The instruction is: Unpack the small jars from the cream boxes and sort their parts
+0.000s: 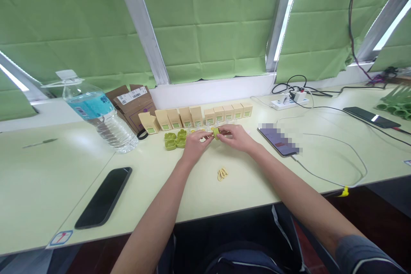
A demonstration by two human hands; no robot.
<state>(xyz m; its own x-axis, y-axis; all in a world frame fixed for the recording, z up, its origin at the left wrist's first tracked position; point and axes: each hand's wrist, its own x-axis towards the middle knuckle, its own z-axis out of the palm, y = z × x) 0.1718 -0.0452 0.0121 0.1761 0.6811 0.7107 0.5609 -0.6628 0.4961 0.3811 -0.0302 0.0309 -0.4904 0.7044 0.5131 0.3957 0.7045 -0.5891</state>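
Observation:
Between my two hands, just above the table, is a small green container [216, 133]. My left hand [198, 142] pinches it from the left side with the fingertips. On the other side, the fingers and thumb of my right hand [236, 136] close round it. Several green containers of a like kind [175, 140] stand grouped to the left of my left hand. A few pale yellow looped pieces [222, 174] lie on the table nearer to me. Small clear items behind my fingers are partly hidden.
A row of small tan boxes [192, 117] stands behind my hands. At the left are a water bottle [105, 115], a cardboard box [135, 109] and a black phone [103, 197]. A charging phone [278, 140], a power strip [289, 102], cables and another phone [369, 117] lie to the right.

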